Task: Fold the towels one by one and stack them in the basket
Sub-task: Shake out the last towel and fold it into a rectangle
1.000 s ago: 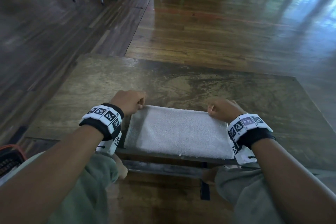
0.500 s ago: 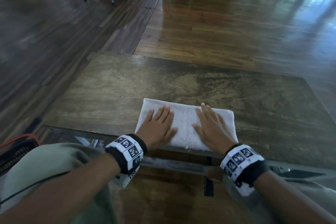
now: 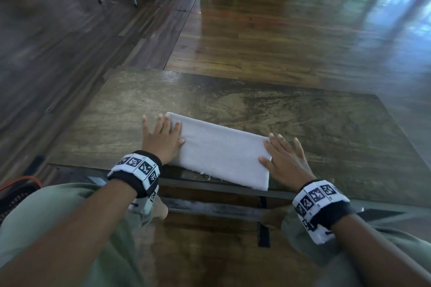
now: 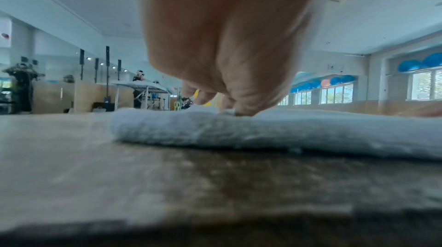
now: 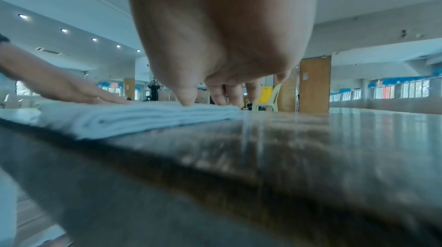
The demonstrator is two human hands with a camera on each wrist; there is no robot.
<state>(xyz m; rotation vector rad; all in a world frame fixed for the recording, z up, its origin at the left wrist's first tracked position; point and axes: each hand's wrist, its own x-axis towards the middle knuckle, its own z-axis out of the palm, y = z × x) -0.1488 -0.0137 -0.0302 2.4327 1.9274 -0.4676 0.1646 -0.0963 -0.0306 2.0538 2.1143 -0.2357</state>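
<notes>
Neither hand grips anything: the left hand (image 3: 163,142) and right hand (image 3: 285,162) lie flat, fingers straight, one at each short end of the folded white towel (image 3: 221,151). Half a second ago both palms pressed side by side on its middle; now they have spread outward to the ends, and the towel has turned to lie diagonally, its left end farther away. By my reading, smoothing is finished and pickup for the basket (image 3: 14,191) comes next. The towel sits on the wooden table (image 3: 326,123) at its near edge, a thick, layered, fluffy rectangle with a slightly frayed near hem.
</notes>
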